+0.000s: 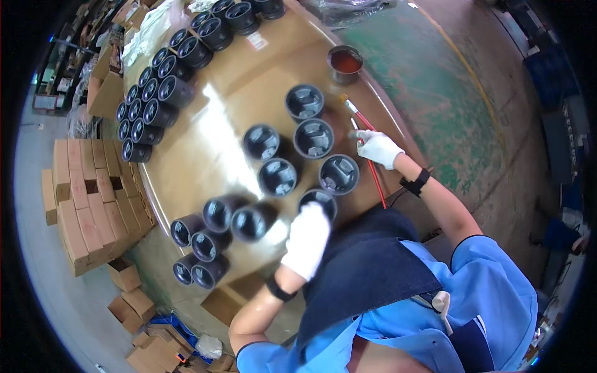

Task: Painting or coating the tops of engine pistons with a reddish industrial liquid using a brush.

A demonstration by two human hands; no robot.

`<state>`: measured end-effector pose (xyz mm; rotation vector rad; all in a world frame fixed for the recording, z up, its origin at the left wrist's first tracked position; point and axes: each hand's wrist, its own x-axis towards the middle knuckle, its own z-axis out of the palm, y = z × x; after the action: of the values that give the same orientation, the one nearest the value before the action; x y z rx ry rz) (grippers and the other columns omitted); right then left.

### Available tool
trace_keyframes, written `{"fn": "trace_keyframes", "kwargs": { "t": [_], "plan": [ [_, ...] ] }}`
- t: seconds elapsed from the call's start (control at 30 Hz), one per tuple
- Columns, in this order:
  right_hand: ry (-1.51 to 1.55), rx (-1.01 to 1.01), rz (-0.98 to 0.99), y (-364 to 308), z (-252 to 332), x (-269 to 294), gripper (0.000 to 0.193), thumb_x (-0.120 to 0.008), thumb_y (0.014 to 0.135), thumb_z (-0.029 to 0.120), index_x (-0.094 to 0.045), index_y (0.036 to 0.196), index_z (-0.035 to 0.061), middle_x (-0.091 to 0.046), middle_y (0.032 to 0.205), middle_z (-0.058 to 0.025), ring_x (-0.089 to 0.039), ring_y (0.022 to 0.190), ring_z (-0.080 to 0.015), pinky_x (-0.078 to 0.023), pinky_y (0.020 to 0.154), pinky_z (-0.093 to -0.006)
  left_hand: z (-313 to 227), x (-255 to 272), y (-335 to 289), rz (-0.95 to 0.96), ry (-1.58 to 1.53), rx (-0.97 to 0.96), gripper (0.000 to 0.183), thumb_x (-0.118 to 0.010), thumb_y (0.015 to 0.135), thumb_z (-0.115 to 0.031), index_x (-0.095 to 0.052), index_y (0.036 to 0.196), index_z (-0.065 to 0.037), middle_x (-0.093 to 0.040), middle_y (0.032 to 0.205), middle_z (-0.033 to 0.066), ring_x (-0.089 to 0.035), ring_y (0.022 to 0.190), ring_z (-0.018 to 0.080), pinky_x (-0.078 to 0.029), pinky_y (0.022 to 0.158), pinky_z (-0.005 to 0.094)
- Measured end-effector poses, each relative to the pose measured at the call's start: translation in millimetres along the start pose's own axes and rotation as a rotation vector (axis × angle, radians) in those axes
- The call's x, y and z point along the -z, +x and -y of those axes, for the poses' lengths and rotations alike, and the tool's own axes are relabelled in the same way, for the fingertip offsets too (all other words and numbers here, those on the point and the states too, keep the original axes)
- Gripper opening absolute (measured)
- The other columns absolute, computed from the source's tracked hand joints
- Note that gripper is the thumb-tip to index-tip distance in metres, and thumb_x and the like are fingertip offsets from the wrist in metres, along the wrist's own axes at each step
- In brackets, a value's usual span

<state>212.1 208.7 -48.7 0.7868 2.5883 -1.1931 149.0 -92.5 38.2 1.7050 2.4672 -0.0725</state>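
My left hand (306, 241), in a white glove, is at the near rim of a black cylindrical cup-like part (320, 200). Motion smears its fingers, so their grip is unclear. My right hand (379, 149), also gloved, is closed around a thin brush with a red handle (377, 183) and a pale front end. Beside it lies a second red-handled brush (360, 115), its bristles pointing away from me. Several more black cylinders (313, 138) stand between my hands and farther off, their open ends facing up. A metal pot (344, 64) of reddish-brown liquid sits beyond the brushes.
The brown-covered table (186, 146) has rows of black cylinders (158, 114) along its far left edge. Another group of cylinders (205, 245) stands at the near left edge. Stacked cardboard boxes (93, 217) are on the floor to the left. Green-painted floor (423, 74) lies to the right.
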Motion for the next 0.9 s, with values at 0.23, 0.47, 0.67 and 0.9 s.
{"fn": "trace_keyframes", "kwargs": {
  "t": [0.23,0.47,0.67,0.9],
  "plan": [
    [1.386,-0.145,0.225,-38,-14,93,0.028,-0.059,0.098,0.018,-0.059,0.122,0.0026,-0.07,0.095,-0.0142,-0.072,0.089,-0.0241,-0.06,0.068,-0.0337,-9,9,23,-0.016,-0.194,0.075,0.005,-0.057,0.088,-0.005,-0.06,0.09,-0.002,-0.06,0.076,0.0172,-0.063,0.066,0.034,-0.052,0.059,0.0432],
    [1.204,-0.09,-0.152,-27,-11,151,0.05,-0.05,0.101,0.057,-0.057,0.087,0.0093,-0.064,0.062,-0.0108,-0.069,0.055,-0.0226,-0.058,0.054,-0.0336,13,116,-9,0.18,-0.996,0.447,0.035,-0.076,0.087,-0.028,-0.071,0.11,-0.002,-0.073,0.104,0.0105,-0.07,0.092,0.0243,-0.055,0.084,0.0352],
    [0.932,0.008,-0.342,36,5,158,0.067,-0.034,0.103,0.064,-0.071,0.092,0.0082,-0.066,0.073,-0.0036,-0.061,0.058,-0.0115,-0.051,0.055,-0.0251,58,137,-21,-0.293,-1.174,0.732,0.041,-0.075,0.082,-0.01,-0.06,0.118,0.0,-0.067,0.111,0.0055,-0.063,0.098,0.0148,-0.051,0.09,0.0317],
    [0.923,-0.019,-0.433,109,3,124,0.034,-0.065,0.099,0.039,-0.073,0.093,0.0061,-0.069,0.079,0.0,-0.055,0.063,-0.0069,-0.047,0.06,-0.0238,109,77,27,-0.725,-0.633,0.508,0.041,-0.072,0.075,0.013,-0.054,0.106,-0.008,-0.059,0.118,0.0092,-0.061,0.108,0.0219,-0.051,0.096,0.0333]
  ]
}}
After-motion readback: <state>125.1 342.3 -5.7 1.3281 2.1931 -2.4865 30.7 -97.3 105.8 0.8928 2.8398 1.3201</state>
